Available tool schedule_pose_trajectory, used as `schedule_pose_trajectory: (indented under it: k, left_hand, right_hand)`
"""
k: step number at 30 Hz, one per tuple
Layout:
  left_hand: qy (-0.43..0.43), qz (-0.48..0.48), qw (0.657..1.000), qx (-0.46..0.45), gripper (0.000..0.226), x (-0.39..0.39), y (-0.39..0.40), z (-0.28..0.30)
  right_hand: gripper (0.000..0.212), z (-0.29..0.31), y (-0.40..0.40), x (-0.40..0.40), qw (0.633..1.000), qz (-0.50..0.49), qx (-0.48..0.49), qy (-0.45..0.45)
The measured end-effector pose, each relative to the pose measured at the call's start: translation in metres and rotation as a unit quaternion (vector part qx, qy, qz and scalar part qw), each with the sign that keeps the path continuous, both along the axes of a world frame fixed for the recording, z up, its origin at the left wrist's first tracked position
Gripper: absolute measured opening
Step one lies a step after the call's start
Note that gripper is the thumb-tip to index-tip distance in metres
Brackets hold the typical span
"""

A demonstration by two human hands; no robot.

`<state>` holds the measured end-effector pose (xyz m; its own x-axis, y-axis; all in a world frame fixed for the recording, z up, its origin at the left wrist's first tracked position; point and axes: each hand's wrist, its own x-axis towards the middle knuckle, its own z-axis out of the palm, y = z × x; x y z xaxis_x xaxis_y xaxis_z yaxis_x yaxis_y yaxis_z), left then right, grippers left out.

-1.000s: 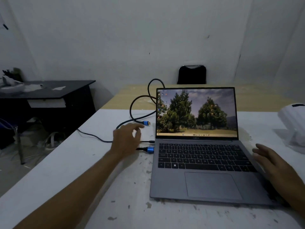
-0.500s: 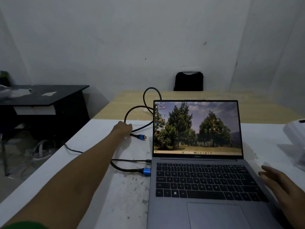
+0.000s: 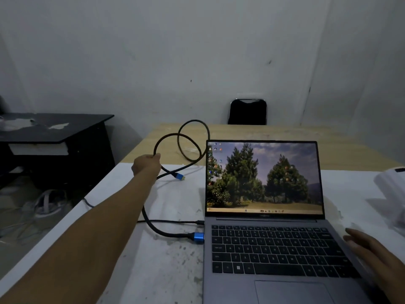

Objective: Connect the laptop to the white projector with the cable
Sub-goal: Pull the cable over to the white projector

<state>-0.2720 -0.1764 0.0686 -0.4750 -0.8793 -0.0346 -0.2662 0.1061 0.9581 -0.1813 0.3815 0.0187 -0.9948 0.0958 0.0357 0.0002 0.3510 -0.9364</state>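
Note:
An open grey laptop (image 3: 274, 249) sits on the white table (image 3: 166, 270), its screen showing trees. A black braided cable (image 3: 188, 139) has one blue plug (image 3: 198, 237) pushed into the laptop's left side. The other blue plug (image 3: 179, 176) hangs free just above the table. My left hand (image 3: 145, 165) is shut on the cable and holds its loops up in the air, left of the screen. My right hand (image 3: 372, 253) rests flat, fingers apart, on the laptop's right edge. The white projector (image 3: 392, 187) shows partly at the right frame edge.
A thin black charger cable (image 3: 171, 221) also enters the laptop's left side. Behind the white table is a wooden table (image 3: 285, 132) with a black chair (image 3: 247, 111). A black desk (image 3: 54, 130) stands at the left, with cables on the floor below.
My left hand reached the cable, closed on it and lifted it, so the loops now hang in the air. The view moved closer to the laptop.

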Motion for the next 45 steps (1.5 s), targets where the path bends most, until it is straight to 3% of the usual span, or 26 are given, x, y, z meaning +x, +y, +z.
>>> schedule_pose_trajectory:
  k: [5, 8, 11, 17, 21, 23, 26, 31, 34, 37, 40, 43, 45]
  left_hand:
    - [0.073, 0.009, 0.996, -0.040, 0.019, 0.032, -0.012, 0.024]
    - [0.097, -0.001, 0.990, -0.098, 0.020, 0.054, -0.011, 0.041]
    - [0.131, -0.033, 0.981, -0.140, 0.022, 0.071, -0.023, 0.057]
    - [0.192, -0.073, 0.957, -0.205, 0.018, 0.108, -0.020, 0.104]
    - [0.224, -0.104, 0.946, -0.210, 0.018, 0.128, -0.015, 0.120]
    - [0.245, -0.124, 0.943, -0.188, 0.021, 0.135, -0.012, 0.126]
    - [0.274, -0.160, 0.944, -0.095, 0.024, 0.139, -0.005, 0.133]
    - [0.326, -0.197, 0.918, 0.107, 0.022, 0.134, 0.024, 0.143]
    - [0.317, -0.234, 0.900, 0.184, 0.031, 0.130, 0.050, 0.155]
    - [0.230, -0.291, 0.924, 0.088, 0.030, 0.124, 0.065, 0.164]
    - [0.195, -0.340, 0.920, -0.010, 0.039, 0.122, 0.070, 0.163]
    - [0.151, -0.317, 0.932, -0.092, 0.047, 0.119, 0.069, 0.141]
    - [0.137, -0.269, 0.944, -0.135, 0.034, 0.116, 0.063, 0.114]
  right_hand:
    - [0.054, 0.062, -0.038, -0.008, 0.990, -0.025, 0.093, 0.104]
    - [0.025, 0.118, -0.105, -0.003, 0.961, 0.052, 0.127, 0.240]
    - [0.012, 0.155, -0.175, -0.001, 0.928, 0.148, 0.169, 0.298]
    - [0.019, 0.185, -0.291, 0.003, 0.898, 0.304, 0.201, 0.247]
    - [0.042, 0.176, -0.337, 0.000, 0.905, 0.335, 0.196, 0.175]
    - [0.048, 0.176, -0.349, -0.001, 0.924, 0.316, 0.161, 0.143]
    - [0.038, 0.188, -0.357, 0.003, 0.936, 0.326, 0.101, 0.083]
    - [0.044, 0.207, -0.362, 0.011, 0.890, 0.448, 0.075, 0.032]
    - [0.042, 0.212, -0.368, 0.015, 0.877, 0.461, 0.113, 0.078]
    - [0.023, 0.218, -0.369, 0.011, 0.880, 0.434, 0.123, 0.146]
    - [0.024, 0.228, -0.358, -0.004, 0.900, 0.384, 0.102, 0.179]
    - [0.027, 0.241, -0.338, -0.038, 0.937, 0.292, 0.043, 0.188]
    - [0.028, 0.248, -0.320, -0.063, 0.953, 0.249, -0.013, 0.173]
